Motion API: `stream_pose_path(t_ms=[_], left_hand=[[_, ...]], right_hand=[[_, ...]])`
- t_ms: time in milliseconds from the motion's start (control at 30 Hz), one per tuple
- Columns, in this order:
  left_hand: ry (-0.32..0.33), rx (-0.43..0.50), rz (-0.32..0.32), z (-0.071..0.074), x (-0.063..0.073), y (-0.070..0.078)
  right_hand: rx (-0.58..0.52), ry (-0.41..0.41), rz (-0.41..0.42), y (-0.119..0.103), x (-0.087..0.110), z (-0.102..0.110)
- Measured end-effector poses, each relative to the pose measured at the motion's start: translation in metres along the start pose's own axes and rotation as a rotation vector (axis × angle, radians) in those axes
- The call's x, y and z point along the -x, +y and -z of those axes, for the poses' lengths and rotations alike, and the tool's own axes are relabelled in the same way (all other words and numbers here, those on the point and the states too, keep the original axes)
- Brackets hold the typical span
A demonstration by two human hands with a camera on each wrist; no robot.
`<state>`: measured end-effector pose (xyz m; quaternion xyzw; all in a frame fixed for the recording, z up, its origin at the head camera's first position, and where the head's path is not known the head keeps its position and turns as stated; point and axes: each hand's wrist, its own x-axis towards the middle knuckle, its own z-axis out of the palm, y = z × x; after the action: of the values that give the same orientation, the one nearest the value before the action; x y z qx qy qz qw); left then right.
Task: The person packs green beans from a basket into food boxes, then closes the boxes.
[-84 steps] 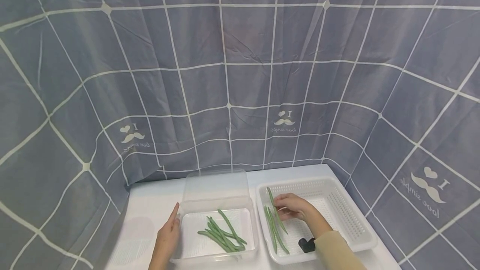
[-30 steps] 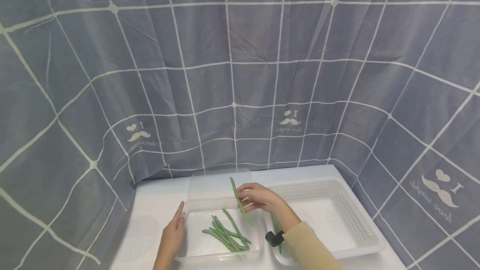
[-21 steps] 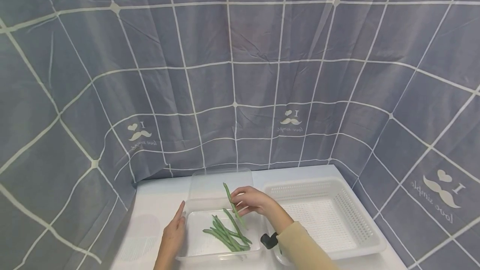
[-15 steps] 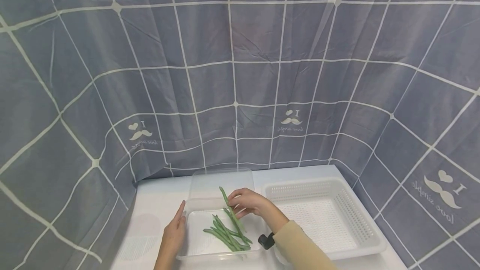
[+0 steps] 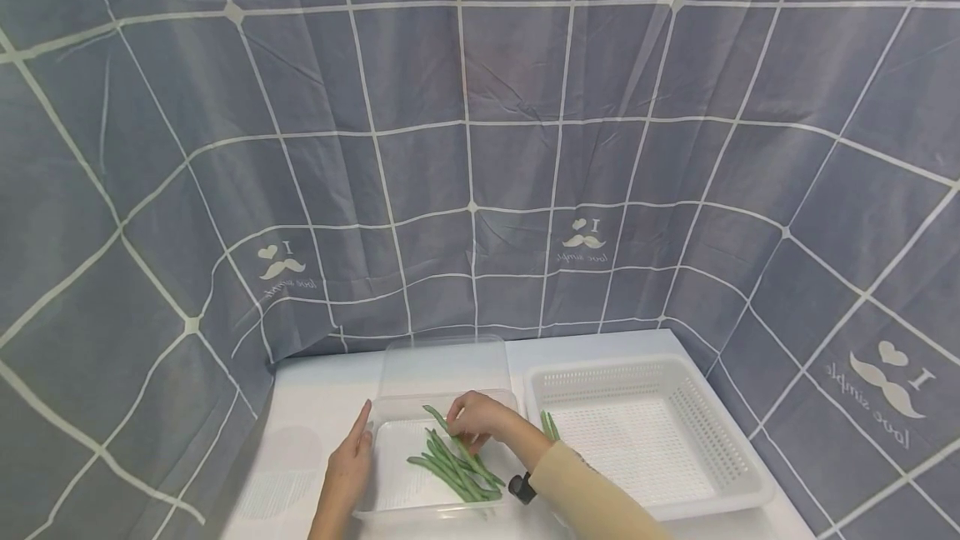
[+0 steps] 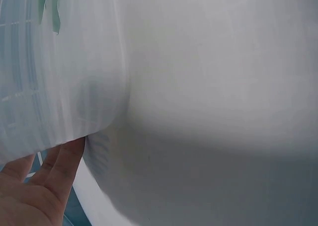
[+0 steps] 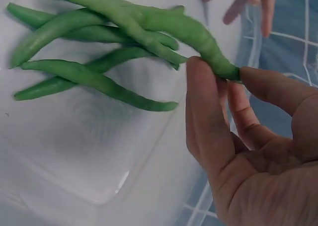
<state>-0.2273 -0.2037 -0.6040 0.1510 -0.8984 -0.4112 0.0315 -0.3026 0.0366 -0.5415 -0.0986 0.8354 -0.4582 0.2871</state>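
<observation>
My right hand (image 5: pixel 480 419) is over the clear plastic container (image 5: pixel 390 482), pinching a green bean (image 7: pixel 201 35) between thumb and fingertips. The held bean slants down among several other green beans (image 5: pixel 453 473) on the container's bottom; in the right wrist view it overlaps them. My left hand (image 5: pixel 347 465) rests along the container's left side, fingers straight. The left wrist view shows its fingers (image 6: pixel 67 164) touching the outside of the translucent wall (image 6: pixel 84 97).
A white perforated basket (image 5: pixel 637 448) stands to the right, with green beans (image 5: pixel 550 425) at its left side, partly hidden by my right arm. A clear lid (image 5: pixel 442 365) lies behind the container. A grey checked curtain (image 5: pixel 510 165) surrounds the white table (image 5: pixel 322 390).
My right hand has carried a green bean left from the basket to the container and lowered it onto the beans there. The left hand has stayed at the container's side.
</observation>
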Motion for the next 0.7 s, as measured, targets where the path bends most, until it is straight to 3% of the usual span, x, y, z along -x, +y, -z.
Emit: stream_pose_path(t_ms=[300,700], left_hand=[[-0.003,0.004,-0.001,0.001,0.0,0.0],[-0.006,0.013,-0.013,0.002,0.0,0.0]], right_hand=[[0.176,0.019,0.002,0.001,0.001,-0.013],[0.257,0.031,-0.023,0.002,-0.004,-0.017]])
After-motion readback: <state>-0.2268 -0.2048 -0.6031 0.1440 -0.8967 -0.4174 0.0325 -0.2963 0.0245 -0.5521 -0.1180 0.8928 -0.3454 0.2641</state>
